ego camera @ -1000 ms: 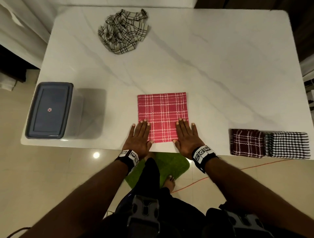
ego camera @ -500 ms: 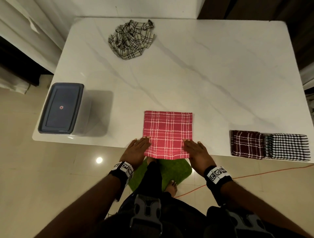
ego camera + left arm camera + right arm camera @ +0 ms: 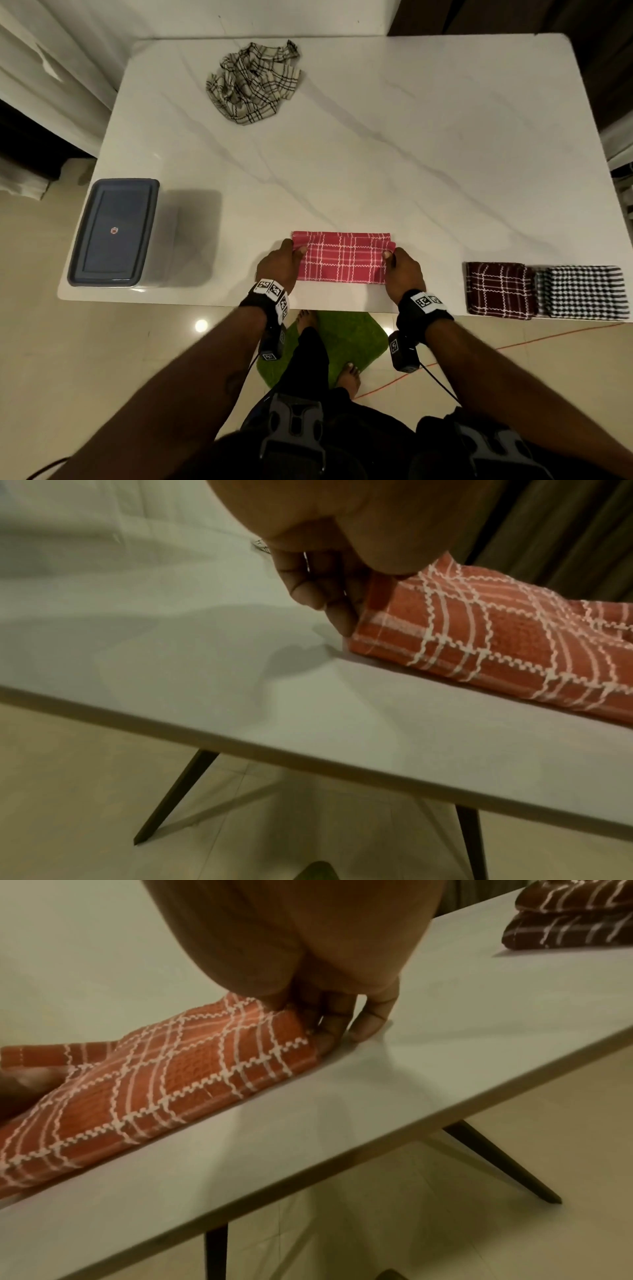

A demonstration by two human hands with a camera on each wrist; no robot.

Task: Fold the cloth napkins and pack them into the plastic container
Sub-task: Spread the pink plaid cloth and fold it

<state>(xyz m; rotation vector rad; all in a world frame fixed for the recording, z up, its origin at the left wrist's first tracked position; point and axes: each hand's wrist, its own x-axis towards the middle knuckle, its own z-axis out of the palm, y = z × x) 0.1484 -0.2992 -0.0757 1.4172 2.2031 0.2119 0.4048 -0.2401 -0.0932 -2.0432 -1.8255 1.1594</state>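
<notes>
A red plaid napkin (image 3: 342,258) lies near the table's front edge, its near half turned over onto the far half. My left hand (image 3: 284,260) pinches the folded layer at its left end (image 3: 377,620). At the right end my right hand (image 3: 399,265) pinches the same layer (image 3: 291,1031). A crumpled cream plaid napkin (image 3: 251,84) sits at the back of the table. The plastic container (image 3: 114,231) with its grey lid on stands at the front left corner.
Two folded napkins lie at the front right: a dark maroon plaid one (image 3: 498,291) and a black-and-white checked one (image 3: 584,293). The white marble table (image 3: 376,154) has bare surface in its middle. Below are a green mat (image 3: 352,337) and an orange cable (image 3: 548,337).
Both hands went from lying flat on the napkin's near edge to pinching its near corners and carrying them away from me. The square napkin is now folded into a narrow strip.
</notes>
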